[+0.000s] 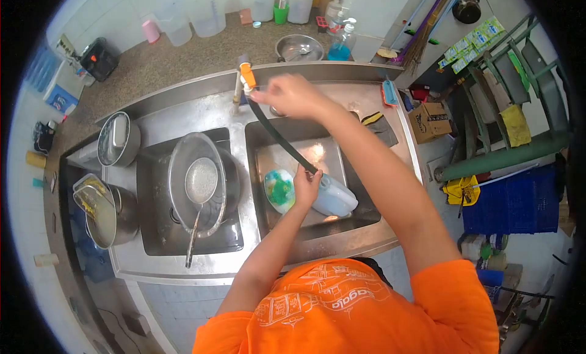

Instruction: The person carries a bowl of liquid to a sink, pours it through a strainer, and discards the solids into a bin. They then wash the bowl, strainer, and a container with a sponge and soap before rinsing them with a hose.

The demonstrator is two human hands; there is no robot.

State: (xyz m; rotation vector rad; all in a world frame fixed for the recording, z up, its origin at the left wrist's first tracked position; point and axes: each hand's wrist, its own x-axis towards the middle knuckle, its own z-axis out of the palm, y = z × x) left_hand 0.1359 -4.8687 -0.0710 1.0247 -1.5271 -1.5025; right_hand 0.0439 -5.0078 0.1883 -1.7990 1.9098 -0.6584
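My right hand (290, 96) reaches up to the tap (246, 79) at the back of the sink, fingers closed on its orange-handled valve. A dark green hose (278, 137) runs down from the tap into the right sink basin (366, 215). My left hand (306, 183) grips the lower end of the hose over the basin. Beside that hand lie a plate with green and blue marks (279, 191) and a pale blue plastic container (334, 197) on its side.
The left basin holds a large pot with a metal strainer (198, 182) across it. Steel pots (118, 139) and a pot with trays (101, 210) stand on the left. A steel bowl (299, 47), soap bottle (342, 46) and plastic jugs line the counter behind.
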